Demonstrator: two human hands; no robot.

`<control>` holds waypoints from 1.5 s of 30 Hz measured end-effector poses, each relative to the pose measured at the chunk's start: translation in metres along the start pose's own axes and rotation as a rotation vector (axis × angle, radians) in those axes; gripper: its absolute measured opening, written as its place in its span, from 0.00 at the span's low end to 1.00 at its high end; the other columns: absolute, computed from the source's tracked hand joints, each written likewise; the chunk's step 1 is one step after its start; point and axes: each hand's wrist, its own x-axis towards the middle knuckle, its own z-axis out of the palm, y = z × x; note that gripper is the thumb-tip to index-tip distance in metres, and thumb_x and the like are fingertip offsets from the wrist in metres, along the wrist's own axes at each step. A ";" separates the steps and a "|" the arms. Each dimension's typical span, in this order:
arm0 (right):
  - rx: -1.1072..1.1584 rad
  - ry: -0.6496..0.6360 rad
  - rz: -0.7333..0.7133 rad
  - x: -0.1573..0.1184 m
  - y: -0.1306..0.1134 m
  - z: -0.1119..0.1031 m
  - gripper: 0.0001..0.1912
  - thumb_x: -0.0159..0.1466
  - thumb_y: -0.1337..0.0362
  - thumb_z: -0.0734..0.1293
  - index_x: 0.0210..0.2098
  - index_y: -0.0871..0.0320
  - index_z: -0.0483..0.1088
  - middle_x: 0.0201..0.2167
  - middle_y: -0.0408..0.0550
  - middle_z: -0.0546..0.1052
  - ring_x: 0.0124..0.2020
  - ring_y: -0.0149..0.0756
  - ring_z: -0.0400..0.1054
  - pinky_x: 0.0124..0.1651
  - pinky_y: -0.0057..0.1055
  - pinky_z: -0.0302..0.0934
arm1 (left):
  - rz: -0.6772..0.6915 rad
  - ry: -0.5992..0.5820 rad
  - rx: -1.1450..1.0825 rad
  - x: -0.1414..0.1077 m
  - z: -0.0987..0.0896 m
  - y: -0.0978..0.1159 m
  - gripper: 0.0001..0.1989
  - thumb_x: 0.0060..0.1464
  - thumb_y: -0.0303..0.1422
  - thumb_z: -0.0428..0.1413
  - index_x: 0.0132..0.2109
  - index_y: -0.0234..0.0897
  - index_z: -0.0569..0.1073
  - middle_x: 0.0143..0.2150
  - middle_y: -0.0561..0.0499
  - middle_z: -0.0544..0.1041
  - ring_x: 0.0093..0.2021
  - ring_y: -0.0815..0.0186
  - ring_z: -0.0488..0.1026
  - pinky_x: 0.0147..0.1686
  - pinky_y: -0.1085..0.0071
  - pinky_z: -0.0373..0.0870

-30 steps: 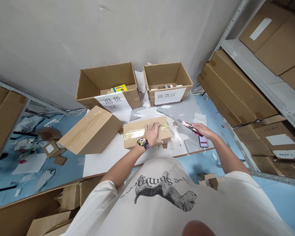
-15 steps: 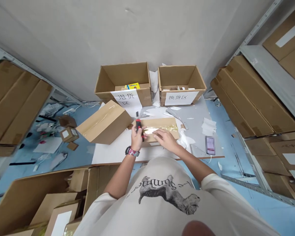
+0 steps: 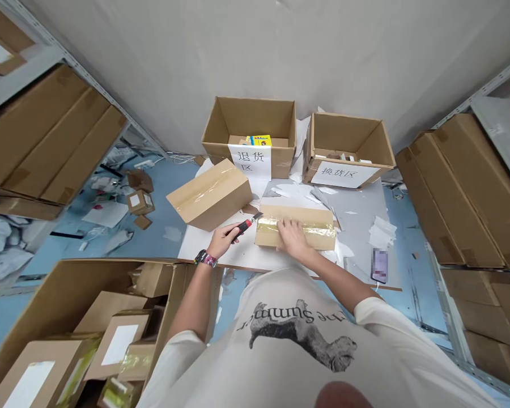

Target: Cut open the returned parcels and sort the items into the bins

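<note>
My left hand [image 3: 221,240], with a watch on the wrist, is closed around a red-and-black utility knife [image 3: 245,225]. The blade is out and points up to the right, near the left end of a long cardboard box [image 3: 297,212]. Shiny yellowish tape runs along the top of this box. Fingers spread, my right hand [image 3: 292,237] rests on the tape near the box's middle. Behind the knife, a larger taped carton [image 3: 210,195] sits tilted on the white table [image 3: 242,252].
Two open cartons with paper signs, one on the left [image 3: 283,161] and one on the right [image 3: 386,158], stand against the wall. A phone [image 3: 379,265] lies at the table's right. A big carton [image 3: 68,283] of parcels is at lower left. Shelves of boxes flank both sides.
My left hand has moved off the box toward the front left, and the knife has swung from upright to pointing right. My right hand has flattened onto the tape. The view has shifted.
</note>
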 end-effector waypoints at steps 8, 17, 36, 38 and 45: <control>0.007 -0.071 -0.028 0.007 0.012 -0.013 0.31 0.61 0.54 0.88 0.59 0.55 0.78 0.65 0.62 0.81 0.61 0.60 0.76 0.64 0.49 0.67 | 0.037 -0.306 0.146 0.033 -0.027 -0.006 0.32 0.67 0.56 0.61 0.62 0.37 0.88 0.38 0.46 0.87 0.25 0.67 0.73 0.31 0.68 0.75; 0.174 0.014 -0.060 0.013 0.041 -0.027 0.20 0.85 0.57 0.58 0.61 0.53 0.80 0.66 0.57 0.82 0.65 0.50 0.75 0.69 0.44 0.64 | -0.236 -0.474 -0.133 0.009 -0.049 -0.036 0.42 0.58 0.63 0.67 0.64 0.32 0.85 0.35 0.44 0.85 0.24 0.68 0.70 0.24 0.71 0.67; -0.115 0.129 0.110 0.038 0.050 0.018 0.41 0.76 0.59 0.68 0.86 0.52 0.58 0.84 0.58 0.63 0.80 0.67 0.57 0.81 0.63 0.45 | 0.429 -0.099 0.490 -0.014 -0.011 -0.023 0.22 0.76 0.40 0.57 0.71 0.56 0.83 0.56 0.45 0.82 0.54 0.54 0.77 0.57 0.58 0.75; -0.105 0.140 0.095 0.039 0.048 0.018 0.38 0.77 0.61 0.65 0.85 0.56 0.60 0.82 0.59 0.67 0.79 0.64 0.60 0.80 0.59 0.46 | 0.454 -0.083 0.641 -0.006 -0.010 -0.019 0.23 0.76 0.38 0.57 0.71 0.59 0.82 0.57 0.45 0.82 0.54 0.53 0.76 0.53 0.59 0.75; -0.052 0.215 0.067 0.036 0.043 0.018 0.34 0.78 0.66 0.61 0.83 0.53 0.65 0.79 0.56 0.72 0.76 0.59 0.64 0.77 0.58 0.49 | 0.548 -0.072 0.871 0.008 -0.006 -0.004 0.26 0.76 0.36 0.54 0.75 0.59 0.79 0.58 0.40 0.81 0.54 0.49 0.73 0.47 0.57 0.74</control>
